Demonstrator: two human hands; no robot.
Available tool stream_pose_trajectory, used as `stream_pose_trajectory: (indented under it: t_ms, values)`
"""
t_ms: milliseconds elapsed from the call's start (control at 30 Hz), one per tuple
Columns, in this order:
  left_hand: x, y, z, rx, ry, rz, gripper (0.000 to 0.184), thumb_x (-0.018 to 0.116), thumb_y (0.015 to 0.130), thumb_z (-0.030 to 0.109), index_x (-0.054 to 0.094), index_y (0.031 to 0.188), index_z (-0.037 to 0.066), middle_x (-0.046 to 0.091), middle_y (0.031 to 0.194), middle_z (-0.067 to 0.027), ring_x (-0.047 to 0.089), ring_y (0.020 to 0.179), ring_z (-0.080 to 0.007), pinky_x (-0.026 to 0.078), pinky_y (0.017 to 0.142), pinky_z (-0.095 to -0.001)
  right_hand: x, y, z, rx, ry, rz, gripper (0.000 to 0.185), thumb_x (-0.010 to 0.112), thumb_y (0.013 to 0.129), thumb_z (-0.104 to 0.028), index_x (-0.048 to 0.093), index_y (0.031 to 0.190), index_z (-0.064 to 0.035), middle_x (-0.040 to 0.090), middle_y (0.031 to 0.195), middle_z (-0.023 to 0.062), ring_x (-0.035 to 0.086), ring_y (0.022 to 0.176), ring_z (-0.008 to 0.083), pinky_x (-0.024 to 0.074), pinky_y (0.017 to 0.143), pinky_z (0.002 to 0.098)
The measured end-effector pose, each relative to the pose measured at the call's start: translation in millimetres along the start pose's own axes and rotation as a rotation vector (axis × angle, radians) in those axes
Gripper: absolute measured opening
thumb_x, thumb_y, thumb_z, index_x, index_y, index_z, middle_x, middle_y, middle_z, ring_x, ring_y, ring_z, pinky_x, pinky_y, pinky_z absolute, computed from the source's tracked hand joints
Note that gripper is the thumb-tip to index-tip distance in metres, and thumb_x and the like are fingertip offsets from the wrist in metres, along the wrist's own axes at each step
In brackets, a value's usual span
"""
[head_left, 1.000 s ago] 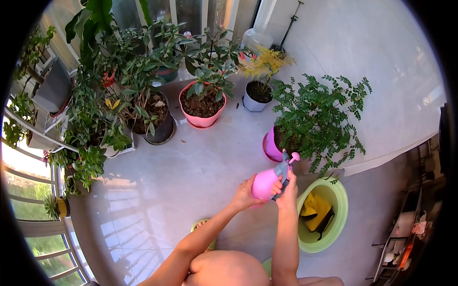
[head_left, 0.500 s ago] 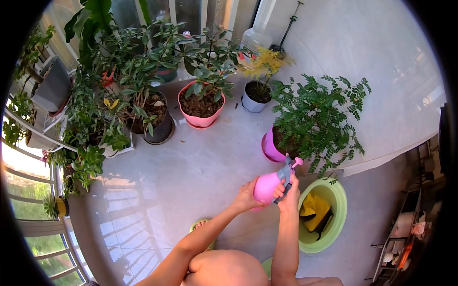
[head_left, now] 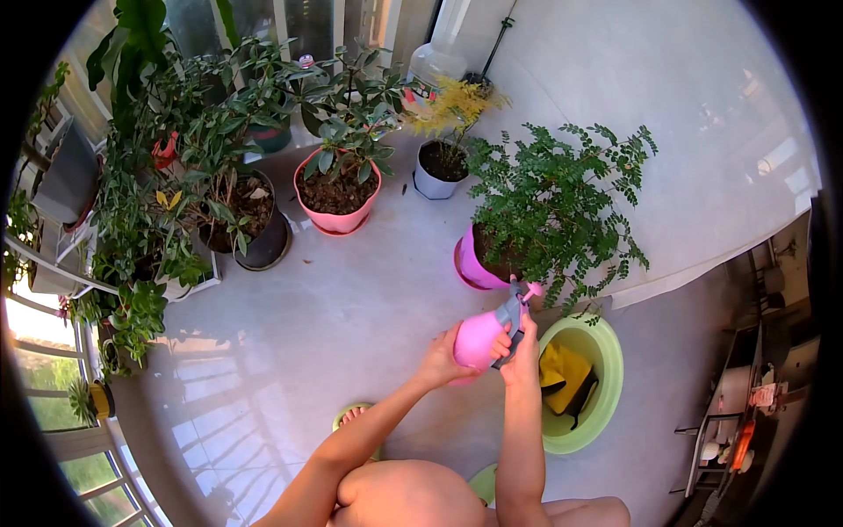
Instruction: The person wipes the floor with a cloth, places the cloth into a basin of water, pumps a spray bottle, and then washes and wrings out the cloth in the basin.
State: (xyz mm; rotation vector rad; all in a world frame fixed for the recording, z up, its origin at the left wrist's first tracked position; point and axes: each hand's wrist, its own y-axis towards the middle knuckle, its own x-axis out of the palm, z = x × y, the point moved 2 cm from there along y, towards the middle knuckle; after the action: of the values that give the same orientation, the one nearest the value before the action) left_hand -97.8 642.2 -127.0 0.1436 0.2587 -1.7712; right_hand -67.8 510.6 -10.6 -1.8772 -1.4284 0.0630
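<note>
Left hand [head_left: 438,358] and right hand [head_left: 522,353] are firmly gripping the sprayer [head_left: 476,341]; the shrub [head_left: 562,202] is standing just ahead, the tub [head_left: 611,379] just rightward.

Spray bottle [head_left: 475,343] pink, sprayer head [head_left: 508,312] grey; tub [head_left: 613,378] pale green; feathery plant [head_left: 455,106] yellow.

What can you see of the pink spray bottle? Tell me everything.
The rounded pink spray bottle, apparently plastic, has a grey head and handle and a pink pump knob. It is held tilted, its head near the magenta, plastic-looking plant pot. The left hand holds it; the right hand grips the handle. Its contents don't show.
</note>
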Motion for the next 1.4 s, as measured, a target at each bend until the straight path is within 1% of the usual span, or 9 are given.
stream_pose_trajectory:
  t_ms: [367,533,633,867,1067,1167,1233,1333,1400]
  values:
    - [-2,0,5,-0.019,0.003,0.029,0.109,0.085,0.052,0.035,0.03,0.142,0.006,0.048,0.126,-0.0229,0.048,0.114,-0.0399,0.041,0.098,-0.0458,5,3,-2,0.008,-0.031,0.005,0.04,0.049,0.089,-0.048,0.047,0.077,-0.0098,0.041,0.054,0.0018,0.036,0.043,0.0127,0.0307,0.043,0.0273]
    - [-14,2,6,-0.014,-0.037,0.082,0.106,0.086,0.051,0.031,0.033,0.14,0.006,0.052,0.121,-0.0231,0.051,0.11,-0.0384,0.043,0.097,-0.0438,22,2,-1,-0.006,-0.081,-0.01,0.041,0.049,0.088,-0.049,0.047,0.078,-0.0099,0.038,0.056,-0.0005,0.035,0.044,0.0106,0.0303,0.044,0.0267]
    - [-23,3,9,-0.027,-0.067,0.094,0.105,0.085,0.051,0.031,0.034,0.139,0.005,0.053,0.12,-0.0227,0.052,0.11,-0.0389,0.043,0.097,-0.0443,28,5,0,-0.005,-0.08,-0.029,0.041,0.049,0.088,-0.049,0.046,0.078,-0.0098,0.038,0.056,-0.0003,0.035,0.044,0.0104,0.0303,0.044,0.0264]
    - [-32,4,7,-0.055,-0.029,0.126,0.106,0.086,0.05,0.03,0.034,0.139,0.005,0.052,0.121,-0.023,0.051,0.112,-0.0386,0.043,0.097,-0.0451,38,10,3,-0.004,-0.086,-0.053,0.041,0.049,0.088,-0.049,0.047,0.077,-0.0098,0.038,0.056,-0.0006,0.034,0.044,0.0102,0.0295,0.044,0.0262]
    - [-35,6,4,-0.076,-0.034,0.134,0.106,0.086,0.05,0.03,0.033,0.14,0.008,0.052,0.121,-0.022,0.051,0.112,-0.0386,0.043,0.097,-0.0452,45,12,3,0.006,-0.09,-0.053,0.041,0.049,0.089,-0.049,0.047,0.077,-0.0099,0.037,0.056,-0.0009,0.034,0.044,0.01,0.0287,0.044,0.0259]
    - [-37,8,2,-0.062,-0.034,0.152,0.106,0.086,0.05,0.029,0.034,0.14,0.009,0.052,0.121,-0.0214,0.051,0.111,-0.0386,0.043,0.097,-0.0455,46,18,4,0.002,-0.094,-0.064,0.041,0.049,0.089,-0.049,0.047,0.077,-0.01,0.038,0.056,-0.001,0.035,0.044,0.01,0.0285,0.044,0.0258]
    - [-40,10,1,-0.054,-0.004,0.178,0.105,0.085,0.05,0.029,0.035,0.14,0.009,0.053,0.118,-0.0213,0.052,0.109,-0.0384,0.043,0.096,-0.0457,46,23,5,0.019,-0.089,-0.081,0.041,0.048,0.089,-0.049,0.048,0.078,-0.0095,0.041,0.055,0.0008,0.037,0.043,0.0121,0.0314,0.044,0.028]
    - [-46,14,1,-0.001,-0.011,0.192,0.105,0.085,0.049,0.029,0.035,0.139,0.009,0.054,0.116,-0.0216,0.052,0.108,-0.038,0.044,0.095,-0.0455,50,26,5,0.019,-0.077,-0.093,0.042,0.048,0.089,-0.05,0.048,0.078,-0.0097,0.04,0.055,0.0006,0.036,0.044,0.0118,0.0308,0.045,0.0279]
    - [-52,16,2,-0.018,-0.002,0.178,0.105,0.085,0.049,0.029,0.036,0.139,0.008,0.055,0.115,-0.0218,0.053,0.108,-0.0379,0.044,0.095,-0.0451,53,29,5,0.019,-0.071,-0.09,0.042,0.048,0.089,-0.05,0.048,0.078,-0.0098,0.04,0.055,0.0006,0.036,0.044,0.0118,0.0305,0.045,0.0278]
